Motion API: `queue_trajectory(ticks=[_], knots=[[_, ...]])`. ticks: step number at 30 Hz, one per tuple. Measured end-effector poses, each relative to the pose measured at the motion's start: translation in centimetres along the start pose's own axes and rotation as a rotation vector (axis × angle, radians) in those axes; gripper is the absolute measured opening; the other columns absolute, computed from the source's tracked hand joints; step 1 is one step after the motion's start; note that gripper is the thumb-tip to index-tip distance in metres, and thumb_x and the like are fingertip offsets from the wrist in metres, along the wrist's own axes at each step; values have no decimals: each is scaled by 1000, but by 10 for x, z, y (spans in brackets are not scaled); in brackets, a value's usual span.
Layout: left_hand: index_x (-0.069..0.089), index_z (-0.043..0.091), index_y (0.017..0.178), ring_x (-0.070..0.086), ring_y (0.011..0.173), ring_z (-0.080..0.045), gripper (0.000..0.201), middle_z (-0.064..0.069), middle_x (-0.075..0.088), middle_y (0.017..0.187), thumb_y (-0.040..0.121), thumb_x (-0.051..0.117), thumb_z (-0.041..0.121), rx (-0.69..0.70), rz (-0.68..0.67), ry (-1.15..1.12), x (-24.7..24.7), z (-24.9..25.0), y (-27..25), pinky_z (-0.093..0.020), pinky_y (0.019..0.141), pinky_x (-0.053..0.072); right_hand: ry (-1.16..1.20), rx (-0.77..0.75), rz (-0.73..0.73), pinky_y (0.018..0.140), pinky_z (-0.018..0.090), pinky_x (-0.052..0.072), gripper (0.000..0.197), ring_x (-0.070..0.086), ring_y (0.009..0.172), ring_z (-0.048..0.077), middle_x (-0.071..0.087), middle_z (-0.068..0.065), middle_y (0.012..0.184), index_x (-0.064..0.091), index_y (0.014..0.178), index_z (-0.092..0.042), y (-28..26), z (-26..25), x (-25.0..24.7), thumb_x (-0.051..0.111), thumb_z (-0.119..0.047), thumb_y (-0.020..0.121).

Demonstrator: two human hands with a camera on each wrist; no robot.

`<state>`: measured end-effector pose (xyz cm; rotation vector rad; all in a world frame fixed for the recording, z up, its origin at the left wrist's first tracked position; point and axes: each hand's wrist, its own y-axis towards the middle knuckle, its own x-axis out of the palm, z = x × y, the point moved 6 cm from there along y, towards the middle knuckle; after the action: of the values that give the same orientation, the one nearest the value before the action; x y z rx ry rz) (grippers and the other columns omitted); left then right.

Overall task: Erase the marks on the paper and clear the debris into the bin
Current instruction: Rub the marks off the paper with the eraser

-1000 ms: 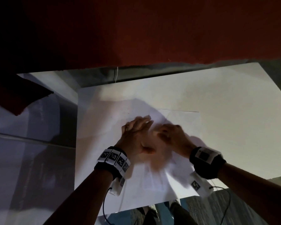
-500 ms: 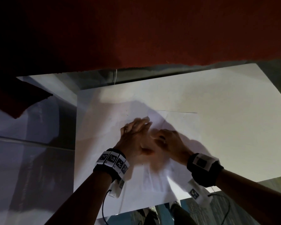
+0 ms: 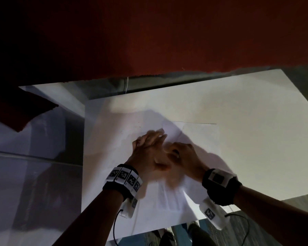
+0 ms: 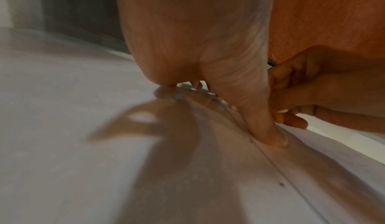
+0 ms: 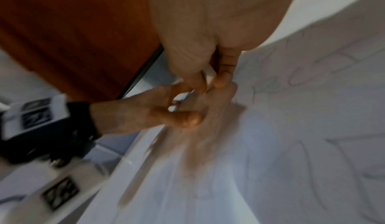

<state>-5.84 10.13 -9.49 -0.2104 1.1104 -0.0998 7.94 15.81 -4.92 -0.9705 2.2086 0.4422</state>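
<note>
The left hand point(image 3: 149, 155) lay flat on the paper point(image 3: 199, 139), fingers straight and spread a little, its thumb point(image 4: 268, 133) pressed down beside a straight line on the sheet, pinning it to the white table point(image 3: 247, 107). Just to its right, and touching it along the thumb side, the right hand point(image 3: 183, 155) was curled, pinching a small white eraser point(image 5: 209, 74) between thumb and fingertips, with the eraser's lower end close to or on the sheet; contact itself was blurred. The paper lay directly under both hands, reaching further to the right of them and back toward the wrists than to the left. Faint pencil marks point(image 5: 291, 79), some looking like letters, were on the sheet beyond and to the right of the right hand's fingertips, and more lines point(image 5: 333, 153) ran under the right wrist. So the work left appeared to lie on the right hand's side, away from the left hand, and the right hand, already holding the eraser, was the nearer one. Rubbing toward those marks would probably pull the sheet rightward, so the left hand's hold mattered. A few dark specks point(image 4: 281, 184) near the left thumb may have been eraser debris. No bin showed in any view, so which way the debris must go could not be told.
</note>
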Motion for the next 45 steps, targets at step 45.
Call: queue_trajectory(ticks=[45], knots=[[9,41,162,-11,156,-11,123,24,-10,167,65,75,78,2,-6,24,3,-2,-1,-33,115,5,-48,76,16,62,20,40,6,54,64,6,59,-13,76,66,85,-16,10,12,-12,64,-12,89]])
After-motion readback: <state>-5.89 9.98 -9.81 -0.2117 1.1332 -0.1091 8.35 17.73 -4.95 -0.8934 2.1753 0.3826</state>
